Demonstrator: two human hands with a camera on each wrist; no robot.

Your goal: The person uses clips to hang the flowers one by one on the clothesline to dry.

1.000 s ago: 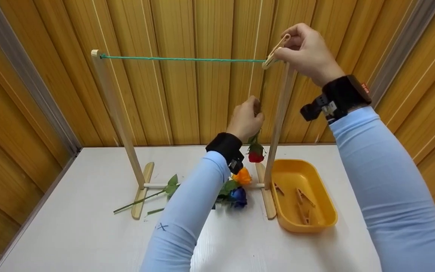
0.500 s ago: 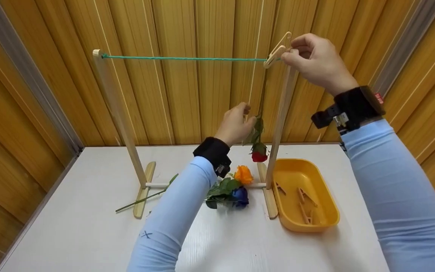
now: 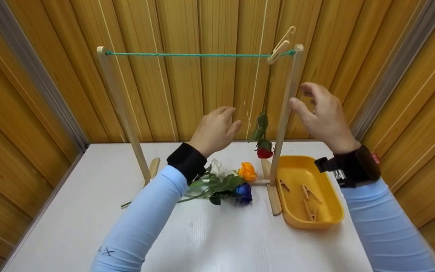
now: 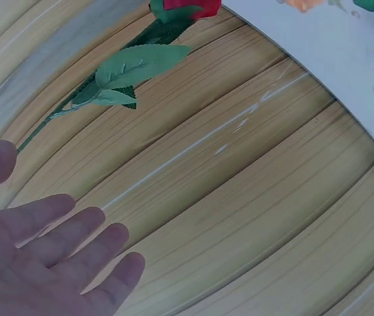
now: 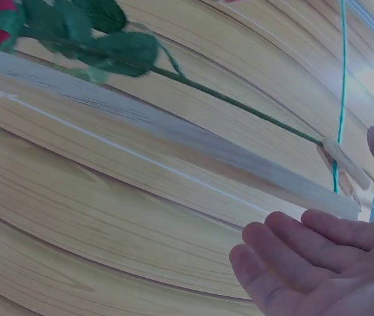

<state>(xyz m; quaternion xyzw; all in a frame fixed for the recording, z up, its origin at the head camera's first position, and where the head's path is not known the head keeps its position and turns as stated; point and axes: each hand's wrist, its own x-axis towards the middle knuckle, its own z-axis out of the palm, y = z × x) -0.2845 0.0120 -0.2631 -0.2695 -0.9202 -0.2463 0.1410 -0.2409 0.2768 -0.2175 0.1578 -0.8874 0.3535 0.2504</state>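
Observation:
A red rose (image 3: 264, 152) hangs head down from the green cord (image 3: 187, 54), its stem end held by a wooden clothespin (image 3: 279, 51) near the right post. To the left of the rose, my left hand (image 3: 216, 130) is in the air, its fingers spread and holding nothing. My right hand (image 3: 323, 113) hovers right of the post, thumb and fingers apart, with nothing in it. The right wrist view shows the stem (image 5: 240, 105) running up to the clothespin at the cord. In the left wrist view the rose's leaves (image 4: 141, 66) lie beyond the fingertips.
Below the cord lie an orange rose (image 3: 247, 172), a blue rose (image 3: 244, 193) and a white rose (image 3: 217, 169). A yellow tray (image 3: 330, 196) with several clothespins stands right of the wooden frame (image 3: 287, 94). My left forearm covers part of the stems.
My right hand has let go of the clothespin and dropped away from it. My left hand has released the rose stem and moved left. The rose hangs by the clothespin.

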